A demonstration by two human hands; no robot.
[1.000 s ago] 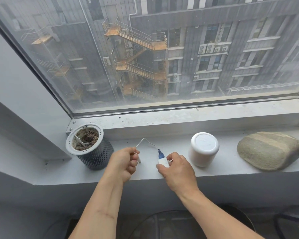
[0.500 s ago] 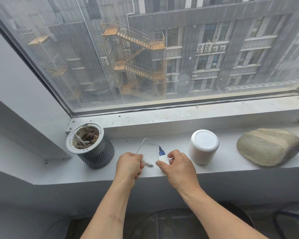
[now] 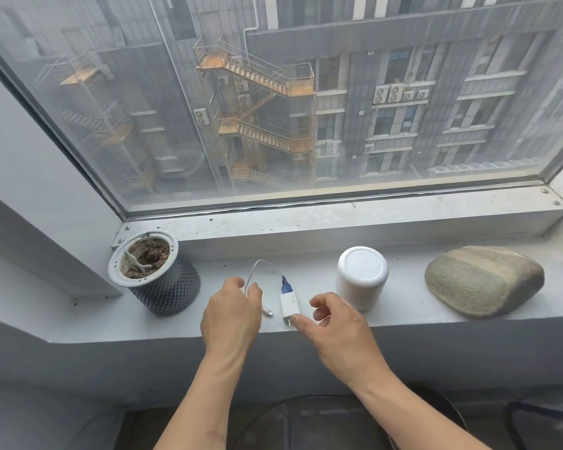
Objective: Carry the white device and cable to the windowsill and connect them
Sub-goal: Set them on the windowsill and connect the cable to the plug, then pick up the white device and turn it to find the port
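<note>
The small white device (image 3: pixel 289 305) lies flat on the grey windowsill (image 3: pixel 403 300), its metal prongs toward me. A blue plug (image 3: pixel 286 286) of the thin white cable (image 3: pixel 263 262) sits in its far end. The cable loops back and left, and its free silver end (image 3: pixel 267 312) rests on the sill. My left hand (image 3: pixel 232 315) hovers over the cable's left run with loosely curled fingers that grip nothing. My right hand (image 3: pixel 337 324) is spread just right of the device, one fingertip at the prong end.
A dark mesh pot (image 3: pixel 158 280) with soil and a white rim stands to the left. A white cylinder (image 3: pixel 362 276) stands right of the device, with a large grey stone (image 3: pixel 483 280) further right. The window frame ledge (image 3: pixel 338 219) runs behind.
Both hands have let go and drawn back a little. The device and the cable's free end now lie on the sill, where before they were pinched in the fingers.
</note>
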